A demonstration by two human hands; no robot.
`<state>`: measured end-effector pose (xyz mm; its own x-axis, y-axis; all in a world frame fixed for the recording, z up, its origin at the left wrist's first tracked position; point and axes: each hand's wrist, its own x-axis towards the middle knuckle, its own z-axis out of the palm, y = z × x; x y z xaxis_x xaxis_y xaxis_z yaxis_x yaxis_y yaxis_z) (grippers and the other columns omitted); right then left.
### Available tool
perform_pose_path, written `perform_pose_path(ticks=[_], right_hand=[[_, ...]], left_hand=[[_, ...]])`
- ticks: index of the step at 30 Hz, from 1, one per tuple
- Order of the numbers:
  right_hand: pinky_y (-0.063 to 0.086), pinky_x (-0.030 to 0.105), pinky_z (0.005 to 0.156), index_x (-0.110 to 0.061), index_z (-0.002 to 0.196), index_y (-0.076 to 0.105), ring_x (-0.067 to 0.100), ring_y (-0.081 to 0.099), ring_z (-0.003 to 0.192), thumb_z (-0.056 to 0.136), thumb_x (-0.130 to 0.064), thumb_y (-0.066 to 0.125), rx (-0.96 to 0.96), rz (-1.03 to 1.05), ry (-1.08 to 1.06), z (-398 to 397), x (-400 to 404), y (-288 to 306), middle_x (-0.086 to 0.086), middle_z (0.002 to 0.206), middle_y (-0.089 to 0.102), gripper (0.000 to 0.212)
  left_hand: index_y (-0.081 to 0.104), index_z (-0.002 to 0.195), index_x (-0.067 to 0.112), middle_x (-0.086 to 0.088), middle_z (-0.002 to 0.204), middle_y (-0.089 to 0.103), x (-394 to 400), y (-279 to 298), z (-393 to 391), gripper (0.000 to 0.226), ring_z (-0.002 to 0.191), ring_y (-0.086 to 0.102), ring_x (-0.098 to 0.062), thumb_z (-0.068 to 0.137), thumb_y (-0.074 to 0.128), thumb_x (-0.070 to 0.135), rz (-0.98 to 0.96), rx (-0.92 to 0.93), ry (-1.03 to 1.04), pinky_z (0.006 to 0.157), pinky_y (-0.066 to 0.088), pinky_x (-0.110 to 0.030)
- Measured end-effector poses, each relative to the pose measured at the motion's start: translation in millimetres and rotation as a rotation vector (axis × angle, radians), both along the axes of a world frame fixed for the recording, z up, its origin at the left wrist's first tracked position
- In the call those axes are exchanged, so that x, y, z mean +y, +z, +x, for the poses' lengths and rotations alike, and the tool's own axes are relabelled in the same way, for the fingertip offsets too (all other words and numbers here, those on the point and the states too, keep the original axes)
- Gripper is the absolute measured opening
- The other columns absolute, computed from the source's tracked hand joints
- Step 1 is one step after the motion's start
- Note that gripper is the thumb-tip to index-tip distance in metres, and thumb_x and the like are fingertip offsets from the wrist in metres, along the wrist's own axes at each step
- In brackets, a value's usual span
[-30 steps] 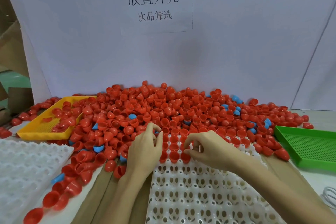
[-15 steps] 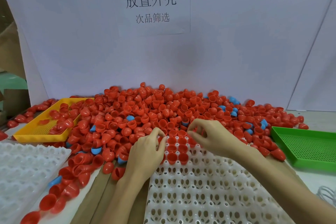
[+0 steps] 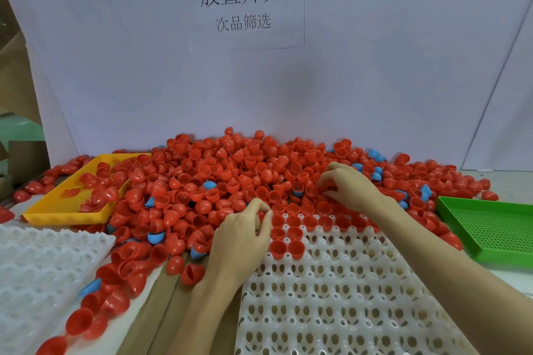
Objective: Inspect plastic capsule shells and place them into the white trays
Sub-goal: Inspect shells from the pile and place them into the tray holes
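A big heap of red capsule shells (image 3: 230,176), with a few blue ones mixed in, covers the middle of the table. In front of it lies a white tray (image 3: 346,297) with rows of holes; several red shells (image 3: 294,245) sit in its far rows. My left hand (image 3: 242,242) rests at the tray's far left corner, fingers pinched together at a shell there. My right hand (image 3: 349,187) is out in the heap beyond the tray's far edge, fingers curled among red shells; what it holds is hidden.
A second white tray (image 3: 37,276) lies at the near left. A yellow basket (image 3: 66,216) with several red shells stands at the left, a green basket (image 3: 490,227) at the right. A white backdrop with a printed sign (image 3: 239,0) closes off the back.
My right hand has moved from the tray's far rows away into the heap. My left hand has stayed at the tray's left corner.
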<state>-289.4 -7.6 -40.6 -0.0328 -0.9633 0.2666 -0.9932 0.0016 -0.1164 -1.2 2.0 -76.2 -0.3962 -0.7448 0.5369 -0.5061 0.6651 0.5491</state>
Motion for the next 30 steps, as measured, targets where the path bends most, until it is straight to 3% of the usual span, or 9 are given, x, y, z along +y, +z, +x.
perform_pose_path(ticks=[3,6,12,16,21,23,25,28,30], right_hand=[[0.052,0.029,0.085,-0.02,0.111,0.078,0.016,0.058,0.11,0.095,-0.017,0.076,0.019,-0.045,-0.01,1,-3,-6,-0.006,0.113,0.058,0.017],[0.053,0.034,0.092,-0.018,0.112,0.076,0.018,0.055,0.115,0.098,-0.018,0.072,0.011,-0.083,-0.022,-3,0,-6,-0.003,0.118,0.06,0.015],[0.049,0.031,0.1,-0.014,0.111,0.072,0.015,0.059,0.111,0.1,-0.014,0.068,-0.164,-0.228,0.031,-2,28,6,-0.002,0.118,0.067,0.012],[0.055,0.022,0.081,-0.022,0.097,0.071,-0.001,0.061,0.085,0.096,-0.013,0.074,-0.291,-0.302,0.084,9,63,14,-0.01,0.1,0.069,0.009],[0.06,0.026,0.079,-0.031,0.096,0.073,0.004,0.07,0.089,0.093,-0.027,0.078,-0.492,-0.231,0.142,26,106,9,-0.017,0.091,0.072,0.007],[0.061,0.029,0.078,-0.034,0.096,0.073,0.008,0.072,0.087,0.091,-0.038,0.075,-0.587,-0.141,0.18,32,118,10,-0.016,0.093,0.074,0.007],[0.062,0.03,0.076,-0.033,0.098,0.073,0.013,0.074,0.085,0.09,-0.046,0.072,-0.698,-0.069,0.234,36,128,13,-0.012,0.095,0.076,0.015],[0.06,0.027,0.072,-0.033,0.106,0.072,0.018,0.075,0.084,0.097,-0.043,0.069,-0.849,-0.016,0.304,41,138,18,0.0,0.094,0.078,0.015],[0.055,0.025,0.069,-0.027,0.113,0.071,0.016,0.071,0.078,0.103,-0.038,0.065,-0.898,0.008,0.352,45,142,19,0.004,0.089,0.075,0.016]], left_hand=[[0.062,0.092,0.031,0.01,0.048,0.042,-1,0,2,0.015,0.047,0.048,-0.012,0.106,0.059,0.026,-0.007,-0.007,0.001,0.045,0.039,-0.025],[0.062,0.091,0.031,0.01,0.048,0.042,-2,0,3,0.016,0.047,0.047,-0.012,0.105,0.059,0.026,0.008,0.001,0.005,0.044,0.038,-0.026],[0.063,0.084,0.031,0.01,0.047,0.043,-2,0,0,0.021,0.046,0.041,-0.009,0.104,0.063,0.023,0.139,0.158,-0.045,0.056,0.05,-0.04],[0.064,0.084,0.031,0.011,0.047,0.042,1,2,-2,0.022,0.045,0.04,-0.008,0.104,0.063,0.023,0.146,0.175,-0.069,0.053,0.044,-0.029],[0.069,0.094,0.026,0.006,0.05,0.046,11,10,-6,0.01,0.049,0.044,-0.009,0.102,0.066,0.023,0.137,0.2,-0.118,0.061,0.051,-0.037],[0.069,0.102,0.031,0.005,0.058,0.053,19,15,-8,0.006,0.053,0.048,-0.008,0.101,0.068,0.025,0.151,0.229,-0.181,0.059,0.05,-0.03],[0.066,0.114,0.039,0.008,0.072,0.06,26,21,-10,0.019,0.058,0.055,-0.007,0.099,0.072,0.031,0.181,0.242,-0.258,0.061,0.051,-0.024],[0.057,0.134,0.051,0.013,0.105,0.065,39,28,-14,0.048,0.078,0.071,-0.013,0.091,0.078,0.043,0.237,0.256,-0.383,0.065,0.06,-0.028],[0.057,0.136,0.053,0.013,0.12,0.064,48,31,-19,0.053,0.093,0.074,-0.017,0.09,0.081,0.041,0.235,0.285,-0.44,0.067,0.063,-0.032]])
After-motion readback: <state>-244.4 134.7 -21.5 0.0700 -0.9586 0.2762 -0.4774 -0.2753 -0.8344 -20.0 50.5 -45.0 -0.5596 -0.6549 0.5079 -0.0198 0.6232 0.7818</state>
